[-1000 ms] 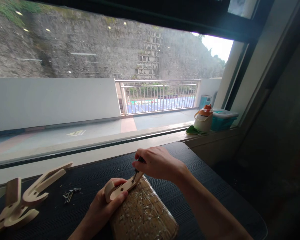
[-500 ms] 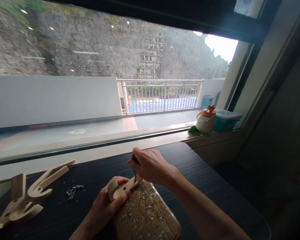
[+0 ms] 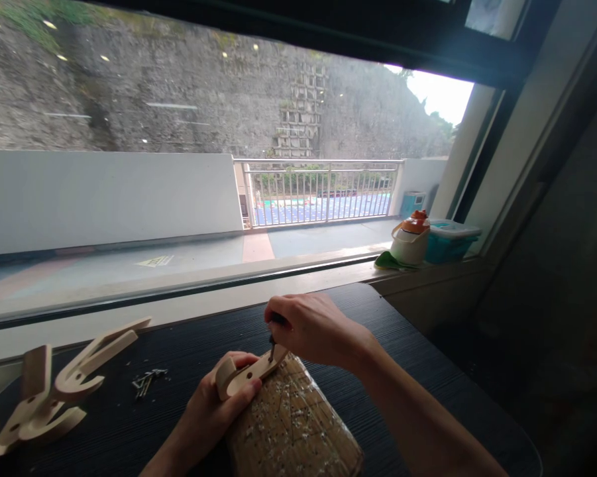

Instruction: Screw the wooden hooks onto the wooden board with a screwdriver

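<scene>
A pale wooden hook (image 3: 258, 372) with a curved end lies along the far left edge of a worn wooden block (image 3: 298, 424) pitted with small holes. My left hand (image 3: 223, 391) is closed around the hook's curved end, thumb on top and fingers behind. Above the hook's far end, my right hand (image 3: 308, 328) grips the dark handle of a screwdriver (image 3: 271, 346). Its shaft points down into a hole in the hook; the tip is hidden there. A second dark hole shows nearer the curve.
Several more wooden hooks (image 3: 44, 404) lie on the dark table (image 3: 189, 351) at the left. Beside them is a small pile of screws (image 3: 149, 381). On the windowsill stand a bottle with an orange lid (image 3: 411, 238) and a teal box (image 3: 450, 242).
My right hand has turned and shifted slightly to the right on the screwdriver, so more of its dark handle shows. My left hand and the hook are nearly still.
</scene>
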The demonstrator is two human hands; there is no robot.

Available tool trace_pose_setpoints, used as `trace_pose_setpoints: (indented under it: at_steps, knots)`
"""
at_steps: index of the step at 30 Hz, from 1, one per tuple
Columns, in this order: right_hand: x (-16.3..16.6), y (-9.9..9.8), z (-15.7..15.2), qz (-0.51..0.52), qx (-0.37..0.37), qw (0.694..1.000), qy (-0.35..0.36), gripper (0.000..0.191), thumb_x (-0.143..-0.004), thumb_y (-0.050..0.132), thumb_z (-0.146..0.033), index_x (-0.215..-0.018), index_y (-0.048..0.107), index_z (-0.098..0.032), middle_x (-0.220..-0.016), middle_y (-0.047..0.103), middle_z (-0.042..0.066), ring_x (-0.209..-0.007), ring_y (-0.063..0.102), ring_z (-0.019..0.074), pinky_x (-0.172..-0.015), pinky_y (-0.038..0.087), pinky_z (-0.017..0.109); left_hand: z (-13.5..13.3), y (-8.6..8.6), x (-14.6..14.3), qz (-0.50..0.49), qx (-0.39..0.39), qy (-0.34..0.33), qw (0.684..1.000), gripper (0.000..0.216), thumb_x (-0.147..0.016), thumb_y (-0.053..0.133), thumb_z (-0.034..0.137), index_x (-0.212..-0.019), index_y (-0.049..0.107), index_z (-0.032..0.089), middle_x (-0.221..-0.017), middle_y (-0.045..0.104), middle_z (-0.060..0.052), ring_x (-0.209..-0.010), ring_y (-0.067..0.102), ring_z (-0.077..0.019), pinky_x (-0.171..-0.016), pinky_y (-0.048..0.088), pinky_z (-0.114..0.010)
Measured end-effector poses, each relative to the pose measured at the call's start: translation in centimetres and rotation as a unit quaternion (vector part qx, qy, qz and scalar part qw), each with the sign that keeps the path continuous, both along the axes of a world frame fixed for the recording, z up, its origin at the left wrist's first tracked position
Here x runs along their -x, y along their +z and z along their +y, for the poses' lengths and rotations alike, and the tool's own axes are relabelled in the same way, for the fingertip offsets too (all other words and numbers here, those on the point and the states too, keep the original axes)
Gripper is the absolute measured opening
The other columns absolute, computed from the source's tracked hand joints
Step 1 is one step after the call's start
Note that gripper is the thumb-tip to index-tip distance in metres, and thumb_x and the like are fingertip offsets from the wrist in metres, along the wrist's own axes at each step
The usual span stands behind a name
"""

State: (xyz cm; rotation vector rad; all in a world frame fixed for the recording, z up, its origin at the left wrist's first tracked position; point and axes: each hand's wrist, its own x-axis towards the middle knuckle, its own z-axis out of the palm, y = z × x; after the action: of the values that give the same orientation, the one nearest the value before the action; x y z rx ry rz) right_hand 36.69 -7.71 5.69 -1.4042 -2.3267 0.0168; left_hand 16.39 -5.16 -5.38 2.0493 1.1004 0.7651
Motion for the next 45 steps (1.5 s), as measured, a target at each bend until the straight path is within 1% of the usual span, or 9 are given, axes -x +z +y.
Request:
trace_pose_setpoints:
  at_steps: [3, 8, 13, 18, 23, 26, 36, 39, 45]
  knots:
    - [0.0, -0.1, 0.1, 0.0, 0.025, 1.0, 0.002, 0.015, -0.084, 0.045, -0.024, -0.087, 0.058, -0.021, -0.081, 0.066, -0.001, -0.07, 0.056, 0.0111, -0.058, 0.028, 0.024, -0.1, 0.1, -0.1, -0.004, 0.006, 0.005, 1.0, 0.027, -0.079, 0.053, 0.041, -0.099, 0.061, 0.024, -0.1, 0.065, -0.001, -0.094, 0.061, -0.021, -0.081, 0.05, -0.026]
    - [-0.3, -0.4, 0.6, -0.011, 0.061, 0.997, -0.049, 0.019, -0.087, 0.041, -0.031, -0.09, 0.057, -0.021, -0.081, 0.067, 0.001, -0.071, 0.058, 0.0136, -0.056, 0.029, 0.025, -0.2, 0.3, -0.2, -0.015, 0.005, 0.015, 1.0, 0.027, -0.077, 0.054, 0.042, -0.096, 0.063, 0.024, -0.096, 0.067, 0.0, -0.091, 0.063, -0.0209, -0.077, 0.051, -0.025]
    - [0.1, -0.4, 0.6, -0.036, 0.049, 0.993, -0.1, 0.029, -0.089, 0.038, -0.041, -0.09, 0.057, -0.019, -0.077, 0.067, 0.004, -0.069, 0.06, 0.0168, -0.054, 0.026, 0.026, -0.1, 0.1, -0.3, -0.03, -0.004, 0.019, 0.999, 0.026, -0.077, 0.055, 0.041, -0.095, 0.064, 0.024, -0.095, 0.068, -0.001, -0.09, 0.063, -0.0208, -0.077, 0.05, -0.025]
    - [0.0, 0.2, -0.1, -0.039, 0.031, 0.994, -0.101, 0.03, -0.087, 0.042, -0.045, -0.097, 0.058, -0.021, -0.078, 0.068, 0.003, -0.071, 0.061, 0.018, -0.055, 0.026, 0.026, -0.2, 0.3, -0.3, -0.014, -0.002, 0.006, 1.0, 0.027, -0.077, 0.055, 0.041, -0.096, 0.064, 0.024, -0.097, 0.068, -0.002, -0.091, 0.063, -0.0213, -0.079, 0.051, -0.027]
    - [0.1, 0.3, -0.2, -0.046, 0.023, 0.997, -0.059, 0.022, -0.09, 0.038, -0.032, -0.093, 0.057, -0.021, -0.081, 0.068, 0.002, -0.074, 0.061, 0.0155, -0.058, 0.028, 0.026, -0.3, 0.5, -0.2, -0.005, 0.004, 0.014, 1.0, 0.029, -0.078, 0.053, 0.043, -0.097, 0.063, 0.023, -0.098, 0.067, -0.002, -0.092, 0.062, -0.0219, -0.08, 0.05, -0.027]
    - [0.4, -0.1, 0.2, -0.055, 0.022, 0.997, -0.051, 0.022, -0.092, 0.035, -0.032, -0.094, 0.054, -0.02, -0.082, 0.068, 0.003, -0.074, 0.061, 0.0152, -0.059, 0.029, 0.026, -0.2, 0.5, -0.2, -0.005, 0.007, 0.005, 1.0, 0.029, -0.078, 0.053, 0.042, -0.098, 0.063, 0.023, -0.099, 0.067, -0.002, -0.093, 0.062, -0.0215, -0.08, 0.05, -0.027]
    - [0.1, -0.7, 1.1, -0.057, 0.033, 0.99, -0.128, 0.035, -0.092, 0.032, -0.044, -0.092, 0.056, -0.018, -0.076, 0.067, 0.006, -0.067, 0.061, 0.018, -0.056, 0.029, 0.027, -0.2, 0.4, -0.4, -0.017, -0.007, 0.019, 1.0, 0.029, -0.075, 0.055, 0.044, -0.094, 0.065, 0.024, -0.095, 0.069, -0.002, -0.09, 0.064, -0.0212, -0.077, 0.052, -0.026]
    - [-0.2, -0.2, 0.6, -0.047, 0.034, 0.992, -0.108, 0.034, -0.09, 0.036, -0.045, -0.091, 0.059, -0.02, -0.075, 0.067, 0.004, -0.068, 0.06, 0.0169, -0.056, 0.028, 0.026, -0.2, 0.5, -0.4, -0.021, -0.01, 0.022, 0.999, 0.03, -0.075, 0.054, 0.044, -0.094, 0.065, 0.023, -0.096, 0.068, -0.003, -0.09, 0.063, -0.0218, -0.078, 0.052, -0.027]
    - [-0.8, 0.8, -0.4, -0.031, 0.043, 0.999, -0.003, 0.018, -0.085, 0.047, -0.033, -0.085, 0.062, -0.023, -0.076, 0.066, -0.002, -0.068, 0.056, 0.0111, -0.055, 0.026, 0.023, -0.7, 0.7, -0.6, -0.003, -0.017, -0.025, 1.0, 0.026, -0.076, 0.054, 0.04, -0.094, 0.066, 0.024, -0.099, 0.065, -0.003, -0.091, 0.062, -0.0216, -0.08, 0.049, -0.027]
